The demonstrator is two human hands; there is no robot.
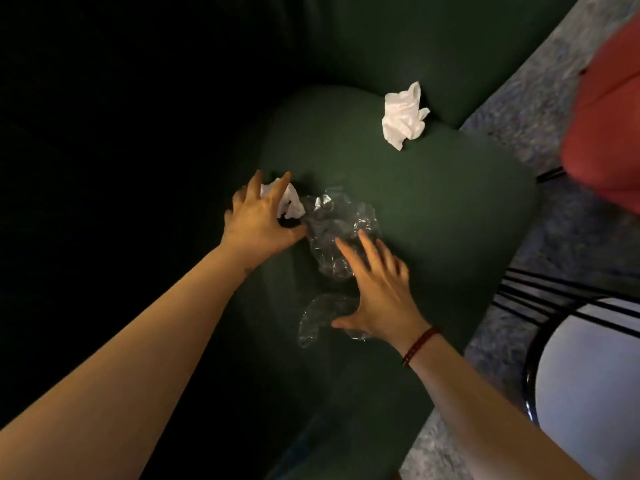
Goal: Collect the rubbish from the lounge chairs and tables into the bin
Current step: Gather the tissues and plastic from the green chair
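Clear plastic wrap (pixel 341 220) lies crumpled on the green lounge chair (pixel 433 209). The right hand (pixel 377 292) is spread flat on it, and the left hand (pixel 258 218) is splayed over a white tissue (pixel 291 202). Gathering has begun; next, both hands likely need to close and lift. A second tissue (pixel 403 119) waits beyond; no bin shows.

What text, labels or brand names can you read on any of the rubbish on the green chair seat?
None: no readable text anywhere in view.
Clear plastic wrap: no print visible.
Crumpled white tissue: blank.
Second tissue, partly covered: no print on the part that shows.
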